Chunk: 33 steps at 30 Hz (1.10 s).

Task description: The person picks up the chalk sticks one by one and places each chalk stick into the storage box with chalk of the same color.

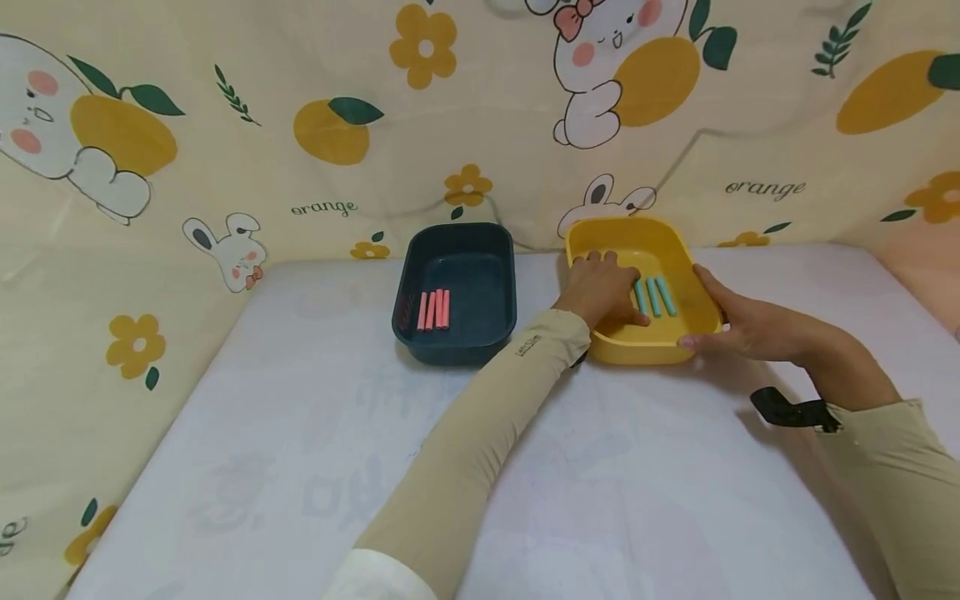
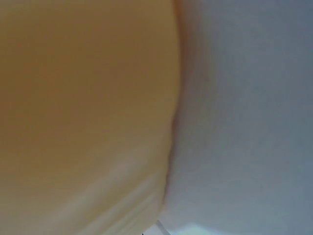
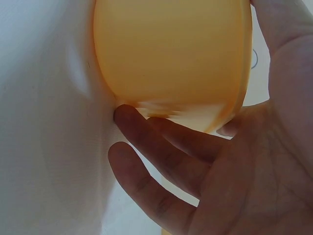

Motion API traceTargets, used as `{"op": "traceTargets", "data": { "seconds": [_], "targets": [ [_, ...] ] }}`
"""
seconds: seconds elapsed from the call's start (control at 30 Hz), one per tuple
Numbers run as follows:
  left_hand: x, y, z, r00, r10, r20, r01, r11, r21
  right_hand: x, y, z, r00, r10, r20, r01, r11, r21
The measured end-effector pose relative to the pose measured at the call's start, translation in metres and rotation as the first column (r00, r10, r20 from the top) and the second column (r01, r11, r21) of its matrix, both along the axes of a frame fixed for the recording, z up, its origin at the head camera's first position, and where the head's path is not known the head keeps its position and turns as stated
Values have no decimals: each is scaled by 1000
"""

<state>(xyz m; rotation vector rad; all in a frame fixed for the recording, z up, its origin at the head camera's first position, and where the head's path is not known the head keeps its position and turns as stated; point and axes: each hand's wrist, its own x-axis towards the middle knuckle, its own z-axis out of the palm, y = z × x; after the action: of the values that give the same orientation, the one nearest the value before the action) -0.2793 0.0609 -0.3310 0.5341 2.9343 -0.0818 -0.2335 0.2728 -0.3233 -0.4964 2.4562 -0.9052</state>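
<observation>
A yellow tray [image 1: 656, 357] stands at the back right. Inside it lie teal chalk sticks [image 1: 664, 297] in a row. My left hand [image 1: 597, 292] reaches over the tray's left part, its forefinger and thumb tips at the two ends of the leftmost visible stick. I cannot tell whether they pinch it, and the palm hides what lies beneath. With my right hand [image 1: 738, 321] I hold the tray's front right corner. In the right wrist view, fingers [image 3: 156, 147] reach the tray's outer wall [image 3: 171, 54]. The left wrist view shows a smooth yellow surface close up.
Left of the yellow tray is a dark blue tray [image 1: 453, 354] with several pink chalk sticks [image 1: 433, 310] in its left half. Both trays stand on a white-covered table [image 1: 300, 450]. Behind them hangs a patterned cream cloth [image 1: 510, 125]. My left sleeve [image 1: 480, 425] crosses the table's middle.
</observation>
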Motion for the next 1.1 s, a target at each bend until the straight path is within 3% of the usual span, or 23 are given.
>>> {"op": "traceTargets", "data": {
  "seconds": [0.2, 0.3, 0.37, 0.43, 0.53, 0.63, 0.7, 0.77, 0.83, 1.0, 1.1],
  "targets": [
    [-4, 3, 0, 997, -24, -72, 29, 998, 59, -2, 3, 3, 1000, -10, -13, 11, 1000, 25],
    [-7, 3, 0, 995, -19, -98, 35, 986, 163, -2, 4, 2, 1000, -16, -5, 16, 1000, 19],
    [-7, 1, -1, 995, 9, -95, 18, 959, 282, -2, 4, 0, 1000, -10, -3, 10, 1000, 17],
    [-6, -3, -1, 996, 50, -78, -12, 903, 430, -1, 3, -1, 1000, -6, 2, 6, 1000, 21],
    [-2, -11, -2, 993, 110, -49, -53, 765, 641, -2, 1, -2, 1000, 2, -6, -2, 999, 35],
    [5, -17, -5, 990, 135, -47, -52, 647, 761, -2, 1, -1, 1000, 0, -4, 0, 999, 38],
    [11, -19, -8, 990, 129, -63, -26, 589, 808, -1, 1, 0, 1000, -2, 1, 2, 999, 42],
    [19, -21, -10, 990, 110, -88, 13, 551, 834, -1, 2, 2, 1000, -11, 8, 10, 999, 53],
    [28, -22, -10, 991, 75, -114, 56, 536, 842, 0, 3, 3, 1000, -21, 12, 20, 997, 72],
    [54, -30, -5, 984, -15, -178, 156, 557, 816, 0, 2, 3, 1000, -6, -11, 6, 998, 57],
    [69, -39, -3, 973, -67, -221, 222, 533, 816, 0, 1, 2, 1000, 1, -24, 0, 999, 48]
  ]
}}
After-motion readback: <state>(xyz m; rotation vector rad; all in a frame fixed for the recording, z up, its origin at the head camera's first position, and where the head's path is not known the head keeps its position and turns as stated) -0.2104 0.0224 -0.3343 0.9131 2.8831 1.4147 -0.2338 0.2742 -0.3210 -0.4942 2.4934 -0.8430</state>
